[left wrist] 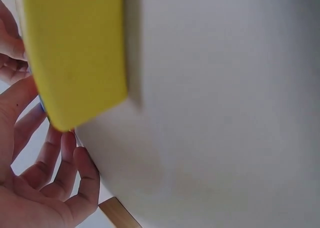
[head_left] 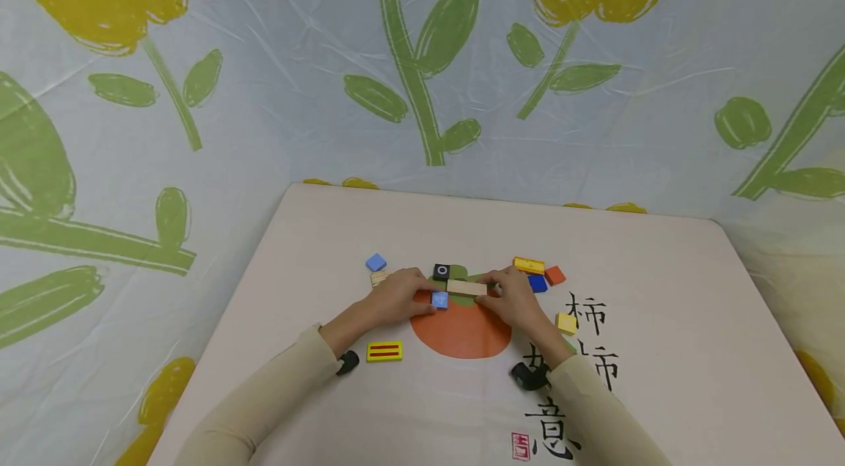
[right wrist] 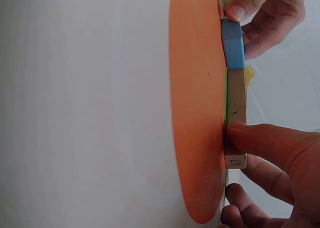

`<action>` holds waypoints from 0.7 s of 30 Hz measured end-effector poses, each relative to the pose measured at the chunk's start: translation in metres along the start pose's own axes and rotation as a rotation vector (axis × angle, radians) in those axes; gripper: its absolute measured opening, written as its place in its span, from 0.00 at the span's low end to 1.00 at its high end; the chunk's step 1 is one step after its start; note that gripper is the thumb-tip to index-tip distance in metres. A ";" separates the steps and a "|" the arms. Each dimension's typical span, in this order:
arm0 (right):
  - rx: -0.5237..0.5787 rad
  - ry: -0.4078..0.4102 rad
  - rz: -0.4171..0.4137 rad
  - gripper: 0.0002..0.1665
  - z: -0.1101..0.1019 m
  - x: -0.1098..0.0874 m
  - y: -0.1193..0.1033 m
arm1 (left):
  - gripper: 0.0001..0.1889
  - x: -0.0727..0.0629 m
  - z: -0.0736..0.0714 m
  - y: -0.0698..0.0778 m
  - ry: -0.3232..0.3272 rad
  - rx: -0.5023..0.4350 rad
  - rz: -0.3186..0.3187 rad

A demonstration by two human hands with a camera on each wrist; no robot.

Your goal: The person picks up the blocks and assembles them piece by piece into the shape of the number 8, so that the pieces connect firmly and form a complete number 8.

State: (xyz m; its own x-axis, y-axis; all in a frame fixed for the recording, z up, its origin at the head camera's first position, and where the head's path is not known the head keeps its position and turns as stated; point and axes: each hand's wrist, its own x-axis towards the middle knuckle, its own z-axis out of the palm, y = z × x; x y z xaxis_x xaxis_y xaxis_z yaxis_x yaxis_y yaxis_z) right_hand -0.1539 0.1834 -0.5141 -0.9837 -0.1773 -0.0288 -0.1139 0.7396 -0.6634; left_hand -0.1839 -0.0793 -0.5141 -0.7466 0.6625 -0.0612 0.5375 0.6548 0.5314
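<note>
My left hand [head_left: 399, 295] pinches a small light blue block [head_left: 439, 300] between thumb and forefinger. Right beside that block lies a long plain wooden block [head_left: 466, 288], whose right end my right hand [head_left: 518, 299] pinches. From the right wrist side, the right thumb [right wrist: 237, 130] presses the near face of the wooden block [right wrist: 236, 98], and its end shows a printed "67". The light blue block [right wrist: 234, 45] meets its other end. Just behind them is a black block with a white ring [head_left: 441, 272].
A yellow block with red stripes [head_left: 384, 351] lies near the left forearm. Left of the hands are a blue block [head_left: 376, 262] and a striped wooden block [head_left: 379, 278]. On the right lie yellow [head_left: 529, 266], dark blue [head_left: 538, 283], red [head_left: 555, 275] and pale yellow [head_left: 565, 323] blocks.
</note>
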 end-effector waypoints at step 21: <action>0.017 -0.009 0.012 0.15 -0.001 0.000 0.001 | 0.21 0.000 -0.005 0.004 -0.021 -0.030 -0.010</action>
State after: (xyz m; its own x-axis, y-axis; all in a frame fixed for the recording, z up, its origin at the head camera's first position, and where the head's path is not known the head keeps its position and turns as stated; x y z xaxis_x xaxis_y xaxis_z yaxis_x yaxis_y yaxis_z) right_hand -0.1537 0.1844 -0.5138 -0.9837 -0.1744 -0.0430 -0.1000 0.7307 -0.6754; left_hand -0.1840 -0.0782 -0.5083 -0.7434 0.6636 -0.0842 0.5175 0.6503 0.5561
